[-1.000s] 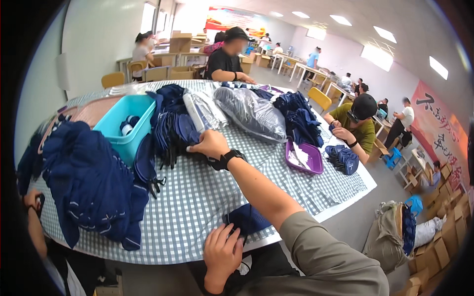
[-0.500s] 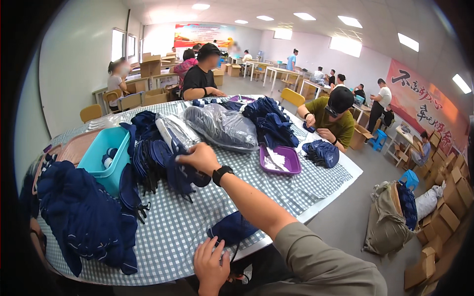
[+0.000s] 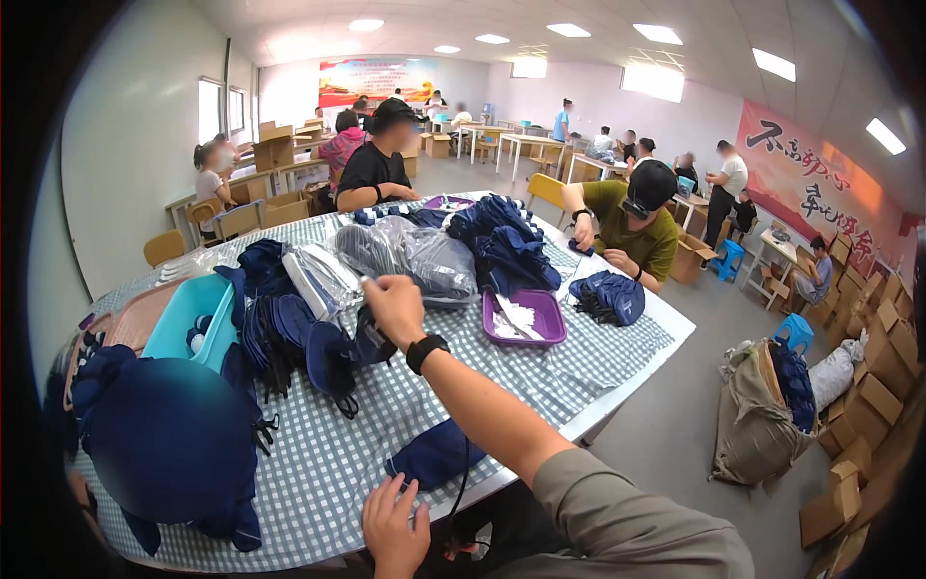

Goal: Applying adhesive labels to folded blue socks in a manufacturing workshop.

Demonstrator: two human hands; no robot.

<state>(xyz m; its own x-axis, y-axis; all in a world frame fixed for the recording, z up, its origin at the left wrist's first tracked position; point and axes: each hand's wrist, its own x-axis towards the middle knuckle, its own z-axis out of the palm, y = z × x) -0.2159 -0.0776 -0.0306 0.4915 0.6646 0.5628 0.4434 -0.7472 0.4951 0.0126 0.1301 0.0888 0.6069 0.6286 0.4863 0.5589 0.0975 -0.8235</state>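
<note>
My right hand (image 3: 397,311) reaches over the table, its fingers closed on a dark navy cap (image 3: 374,340) at the edge of a stack of navy caps (image 3: 280,333). Another cap (image 3: 330,359) with a hanging strap lies beside it. My left hand (image 3: 394,529) rests at the near table edge, fingers stretched and slightly apart, its fingertips by a navy cap (image 3: 436,457) lying on the checked cloth. A thin dark cord runs down from that cap over the edge.
A turquoise basket (image 3: 207,307) and a large navy heap (image 3: 169,454), partly blurred, sit at left. Clear plastic bags (image 3: 410,253) and a purple tray (image 3: 550,307) lie beyond my right hand. Across the table, a person in a green shirt (image 3: 617,227) handles navy caps.
My right hand stays at the cap stack, now with its fingers over a darker part. A cap beside it shows more fully. The whole view has shifted slightly.
</note>
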